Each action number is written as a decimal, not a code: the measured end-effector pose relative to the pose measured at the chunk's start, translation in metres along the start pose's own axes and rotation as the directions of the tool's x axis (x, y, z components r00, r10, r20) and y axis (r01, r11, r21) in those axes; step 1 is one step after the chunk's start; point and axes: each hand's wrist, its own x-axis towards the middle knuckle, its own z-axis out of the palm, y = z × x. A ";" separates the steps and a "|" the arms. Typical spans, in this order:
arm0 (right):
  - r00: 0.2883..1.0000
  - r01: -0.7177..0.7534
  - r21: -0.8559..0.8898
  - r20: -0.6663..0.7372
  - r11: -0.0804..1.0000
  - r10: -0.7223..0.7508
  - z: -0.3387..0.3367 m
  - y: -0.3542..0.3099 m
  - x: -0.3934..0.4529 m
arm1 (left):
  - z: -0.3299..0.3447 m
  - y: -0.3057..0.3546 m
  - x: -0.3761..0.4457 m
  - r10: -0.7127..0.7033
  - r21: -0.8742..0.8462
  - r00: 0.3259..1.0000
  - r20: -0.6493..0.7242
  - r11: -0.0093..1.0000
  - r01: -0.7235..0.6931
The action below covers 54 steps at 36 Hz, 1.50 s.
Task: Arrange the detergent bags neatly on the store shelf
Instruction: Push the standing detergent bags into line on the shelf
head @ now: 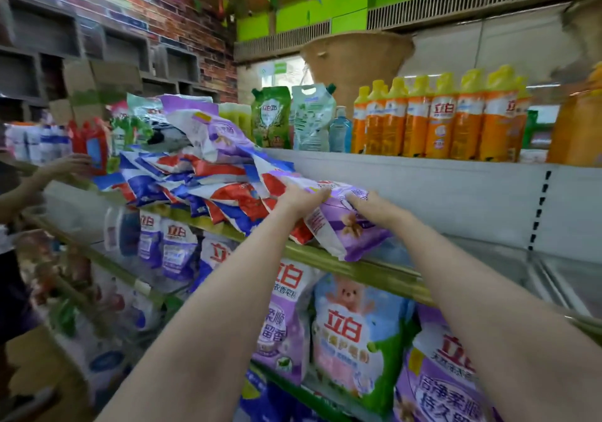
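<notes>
A purple and white detergent bag lies flat at the front edge of the middle shelf. My left hand grips its left upper side. My right hand presses on its top right part. Left of it, a messy heap of red, blue and white detergent bags is piled on the same shelf, with another purple bag tilted on top. Right of the held bag the shelf surface is bare metal.
Orange bottles with yellow caps and green refill pouches stand on the top shelf. Upright purple and pink detergent bags fill the lower shelf. Another person's hand reaches toward red bottles at the left.
</notes>
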 end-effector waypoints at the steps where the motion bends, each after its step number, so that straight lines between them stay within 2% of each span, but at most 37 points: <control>1: 0.999 -0.037 0.018 -0.002 0.999 0.037 0.001 0.002 0.003 | 0.000 0.001 0.003 0.001 -0.033 1.000 0.013 0.999 0.000; 4: 0.999 -0.041 0.094 -0.002 0.995 0.041 0.007 0.005 0.009 | 0.002 0.004 0.012 -0.012 -0.064 0.996 0.083 0.998 0.017; 6: 0.998 -0.048 0.111 -0.043 0.993 0.053 0.010 0.011 0.019 | 0.002 0.009 0.013 -0.034 -0.092 0.985 0.172 0.994 0.051; 8: 0.993 -0.065 0.114 -0.092 0.991 0.076 0.010 0.009 0.020 | 0.004 0.012 0.015 -0.031 -0.159 0.979 0.201 0.985 0.064; 10: 0.988 -0.074 0.093 -0.127 0.993 0.086 0.005 0.004 0.016 | 0.007 0.014 0.019 -0.005 -0.176 0.988 0.156 0.984 0.032; 13: 0.985 -0.081 0.073 -0.149 0.994 0.092 0.000 0.004 0.016 | 0.011 0.019 0.014 0.053 -0.054 0.996 0.072 0.997 -0.049; 15: 0.973 -0.100 0.053 -0.206 0.994 0.109 -0.003 0.007 0.017 | 0.013 0.025 0.011 0.115 -0.040 0.993 0.031 0.993 -0.114; 17: 0.949 -0.130 0.042 -0.283 0.991 0.136 -0.009 0.010 0.012 | 0.017 0.029 0.007 0.170 -0.109 0.986 0.001 0.980 -0.168; 19: 0.932 -0.105 0.101 -0.337 0.989 0.133 -0.015 0.017 0.012 | 0.023 0.033 0.006 0.208 -0.192 0.976 -0.071 0.957 -0.218; 23: 0.941 0.010 0.326 -0.323 0.945 0.102 -0.029 0.029 0.006 | 0.024 0.036 0.009 0.199 -0.335 0.935 -0.295 0.894 -0.296; 25: 0.951 0.081 0.439 -0.304 0.895 0.063 -0.039 0.033 0.000 | 0.023 0.036 0.018 0.193 -0.417 0.916 -0.352 0.844 -0.338; 27: 0.961 0.082 0.515 -0.269 0.853 0.069 -0.051 0.040 -0.005 | 0.024 0.037 0.027 0.188 -0.537 0.910 -0.369 0.756 -0.374; 29: 0.993 0.022 0.631 -0.104 0.775 0.057 -0.062 0.045 -0.013 | 0.025 0.041 0.029 0.200 -0.643 0.914 -0.354 0.657 -0.393; 31: 0.993 0.030 0.714 0.056 0.699 -0.100 -0.070 0.054 -0.017 | 0.027 0.048 0.024 0.220 -0.755 0.927 -0.303 0.538 -0.375; 32: 0.983 0.050 0.744 0.082 0.667 -0.164 -0.075 0.059 -0.020 | 0.030 0.054 0.023 0.227 -0.799 0.934 -0.277 0.485 -0.355; 35: 0.988 0.076 0.768 0.028 0.636 -0.153 -0.087 0.066 -0.031 | 0.043 0.066 0.023 0.222 -0.860 0.943 -0.246 0.398 -0.318; 39: 0.989 0.150 0.659 -0.109 0.737 -0.104 -0.107 0.085 -0.051 | 0.075 0.082 0.026 0.241 -0.902 0.960 -0.140 0.369 -0.224; 41: 0.974 0.177 0.599 -0.221 0.781 -0.052 -0.118 0.100 -0.059 | 0.092 0.095 0.023 0.279 -0.924 0.956 -0.094 0.333 -0.188; 44: 0.916 0.247 0.534 -0.400 0.809 -0.015 -0.133 0.121 -0.072 | 0.113 0.115 0.015 0.372 -0.926 0.927 -0.033 0.337 -0.168; 46: 0.885 0.271 0.532 -0.465 0.802 0.010 -0.145 0.134 -0.084 | 0.126 0.126 0.008 0.499 -0.918 0.861 0.100 0.379 -0.113; 48: 0.865 0.271 0.550 -0.499 0.790 0.050 -0.158 0.145 -0.096 | 0.137 0.132 -0.002 0.543 -0.811 0.770 0.335 0.582 -0.057; 49: 0.853 0.273 0.563 -0.517 0.780 0.074 -0.164 0.152 -0.099 | 0.142 0.134 -0.005 0.521 -0.714 0.728 0.445 0.698 -0.063; 50: 0.842 0.270 0.570 -0.531 0.776 0.097 -0.169 0.159 -0.101 | 0.149 0.136 -0.008 0.505 -0.632 0.687 0.522 0.770 -0.087; 52: 0.823 0.244 0.548 -0.554 0.800 0.129 -0.180 0.174 -0.102 | 0.164 0.140 -0.011 0.515 -0.563 0.633 0.578 0.813 -0.146; 54: 0.806 0.202 0.495 -0.574 0.845 0.144 -0.189 0.188 -0.102 | 0.180 0.146 -0.016 0.561 -0.589 0.615 0.554 0.786 -0.187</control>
